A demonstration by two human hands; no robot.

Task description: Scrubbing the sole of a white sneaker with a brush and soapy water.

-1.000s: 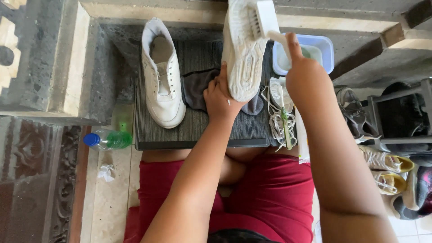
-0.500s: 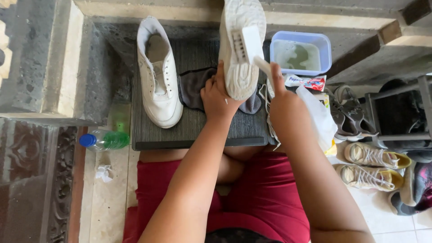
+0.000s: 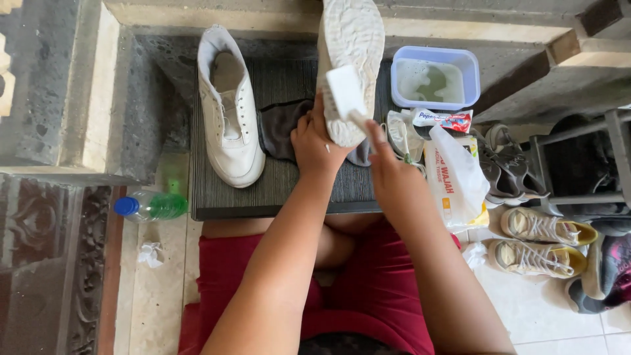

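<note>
My left hand (image 3: pixel 314 146) grips the heel end of a white sneaker (image 3: pixel 351 46) held sole-up over a dark ribbed mat (image 3: pixel 217 197). My right hand (image 3: pixel 389 172) holds a white brush (image 3: pixel 344 95) whose head lies against the sole near the heel. The matching white sneaker (image 3: pixel 229 118) lies upright on the mat to the left. A dark grey cloth (image 3: pixel 276 131) sits under my left hand.
A pale blue tub (image 3: pixel 434 77) of cloudy water stands at the back right. Beside it lie a small tube (image 3: pixel 442 119) and a white plastic pouch (image 3: pixel 457 177). Other shoes (image 3: pixel 539 227) and a rack (image 3: pixel 585 164) crowd the right. A green bottle (image 3: pixel 150 206) lies at left.
My right hand has come back from the tub and down to the sole's heel with the brush. The sneaker stays held up in my left hand.
</note>
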